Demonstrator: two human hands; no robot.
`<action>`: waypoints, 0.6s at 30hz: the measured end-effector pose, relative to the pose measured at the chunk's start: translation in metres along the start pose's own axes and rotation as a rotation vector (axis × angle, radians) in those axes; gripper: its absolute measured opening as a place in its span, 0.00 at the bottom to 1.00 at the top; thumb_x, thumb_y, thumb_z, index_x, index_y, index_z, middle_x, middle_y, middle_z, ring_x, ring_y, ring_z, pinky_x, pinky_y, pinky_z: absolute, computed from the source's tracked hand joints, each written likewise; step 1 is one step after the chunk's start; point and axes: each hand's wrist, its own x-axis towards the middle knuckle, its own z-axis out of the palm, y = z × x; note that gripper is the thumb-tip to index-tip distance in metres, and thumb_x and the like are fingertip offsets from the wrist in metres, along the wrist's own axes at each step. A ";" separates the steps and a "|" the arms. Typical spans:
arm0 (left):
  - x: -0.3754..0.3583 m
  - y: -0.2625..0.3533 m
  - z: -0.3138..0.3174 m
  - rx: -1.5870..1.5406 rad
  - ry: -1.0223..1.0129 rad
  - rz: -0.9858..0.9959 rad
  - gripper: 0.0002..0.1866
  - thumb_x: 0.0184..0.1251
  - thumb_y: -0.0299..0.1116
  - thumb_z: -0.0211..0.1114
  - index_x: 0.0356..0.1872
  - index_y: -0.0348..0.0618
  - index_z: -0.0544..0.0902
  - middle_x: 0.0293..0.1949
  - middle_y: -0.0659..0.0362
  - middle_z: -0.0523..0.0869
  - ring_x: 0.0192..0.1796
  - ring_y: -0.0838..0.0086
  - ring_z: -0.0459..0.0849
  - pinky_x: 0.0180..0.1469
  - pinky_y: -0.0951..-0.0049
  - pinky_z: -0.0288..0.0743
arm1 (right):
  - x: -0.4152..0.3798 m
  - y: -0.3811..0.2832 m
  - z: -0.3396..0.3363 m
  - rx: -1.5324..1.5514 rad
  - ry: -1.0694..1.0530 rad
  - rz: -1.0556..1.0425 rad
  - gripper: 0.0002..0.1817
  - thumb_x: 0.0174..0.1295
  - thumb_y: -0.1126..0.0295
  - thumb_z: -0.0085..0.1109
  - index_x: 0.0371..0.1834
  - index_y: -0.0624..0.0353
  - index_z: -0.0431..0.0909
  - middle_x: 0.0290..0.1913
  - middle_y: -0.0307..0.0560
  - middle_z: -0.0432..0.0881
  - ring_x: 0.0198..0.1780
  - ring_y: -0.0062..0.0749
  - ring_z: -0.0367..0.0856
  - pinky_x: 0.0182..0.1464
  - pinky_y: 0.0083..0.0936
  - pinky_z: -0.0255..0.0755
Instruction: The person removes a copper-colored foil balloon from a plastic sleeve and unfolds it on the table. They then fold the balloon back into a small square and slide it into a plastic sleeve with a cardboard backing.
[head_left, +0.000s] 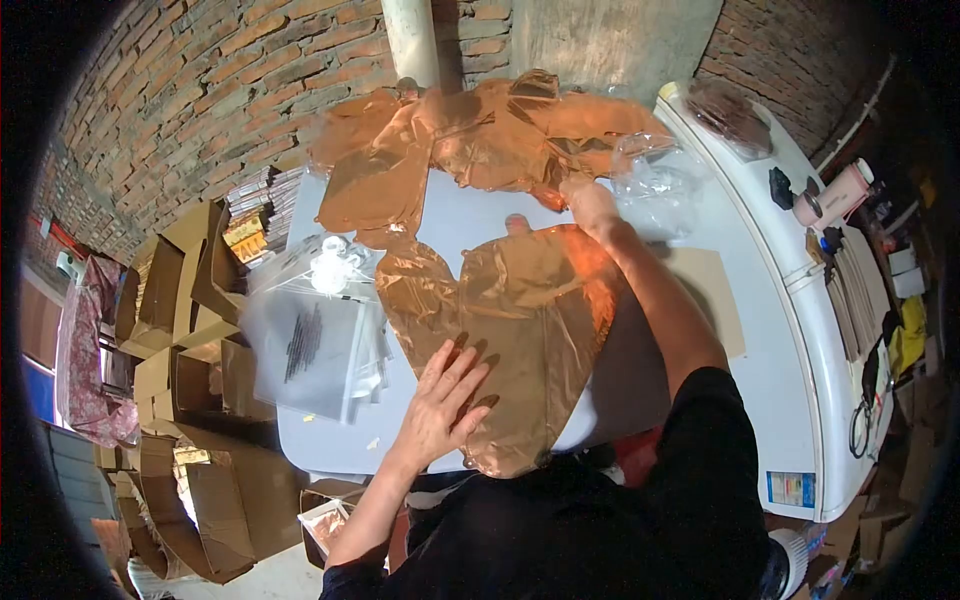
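Note:
A flat, copper-coloured foil balloon [510,330], heart-like in outline, lies at the front of the white table [455,205]. My left hand [445,400] rests palm down on its lower left part, fingers spread. Farther back, my right hand [592,208] is closed at the front edge of a heap of similar foil balloons [490,135]. Its fingers appear to pinch a crumpled bit of foil there; the fingertips are partly hidden. Another flat copper balloon [375,190] hangs together with the heap on the left.
Clear plastic bags [320,350] lie on the table's left side, and more clear plastic [655,180] sits right of the heap. Open cardboard boxes [235,490] stand at the left. A white appliance [800,270] holding a pink cup [835,192] borders the right side. Brick wall [260,90] rises behind.

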 end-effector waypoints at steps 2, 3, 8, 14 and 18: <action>-0.001 0.002 -0.003 0.105 0.039 0.035 0.29 0.69 0.41 0.73 0.69 0.44 0.83 0.77 0.49 0.74 0.83 0.45 0.63 0.79 0.45 0.65 | 0.009 0.004 -0.002 0.092 -0.078 0.173 0.06 0.68 0.70 0.59 0.44 0.55 0.83 0.43 0.54 0.89 0.48 0.55 0.87 0.49 0.50 0.79; -0.002 0.003 -0.004 0.157 0.058 0.053 0.28 0.68 0.40 0.74 0.68 0.44 0.83 0.77 0.49 0.74 0.83 0.45 0.62 0.79 0.46 0.65 | 0.013 0.002 -0.007 0.138 -0.117 0.260 0.06 0.68 0.71 0.59 0.44 0.55 0.83 0.43 0.55 0.89 0.48 0.55 0.87 0.49 0.50 0.79; -0.007 0.008 -0.008 0.080 0.218 0.030 0.23 0.67 0.35 0.71 0.62 0.38 0.86 0.68 0.45 0.81 0.75 0.43 0.74 0.74 0.49 0.71 | 0.015 -0.041 -0.076 0.385 0.215 0.128 0.07 0.73 0.69 0.56 0.43 0.58 0.83 0.43 0.55 0.88 0.48 0.53 0.86 0.49 0.45 0.77; 0.029 0.033 -0.020 -1.382 0.339 -0.599 0.31 0.81 0.44 0.66 0.75 0.37 0.71 0.66 0.50 0.82 0.66 0.65 0.81 0.68 0.62 0.77 | -0.071 -0.155 -0.146 0.106 0.095 -0.461 0.10 0.63 0.65 0.65 0.44 0.56 0.84 0.48 0.43 0.87 0.55 0.38 0.84 0.55 0.36 0.76; 0.054 0.029 -0.030 -1.226 0.125 -0.746 0.32 0.80 0.46 0.67 0.73 0.36 0.70 0.61 0.51 0.83 0.60 0.70 0.84 0.63 0.65 0.82 | -0.125 -0.194 -0.137 0.258 0.176 -0.603 0.10 0.60 0.66 0.65 0.43 0.55 0.83 0.49 0.40 0.85 0.57 0.34 0.82 0.61 0.35 0.74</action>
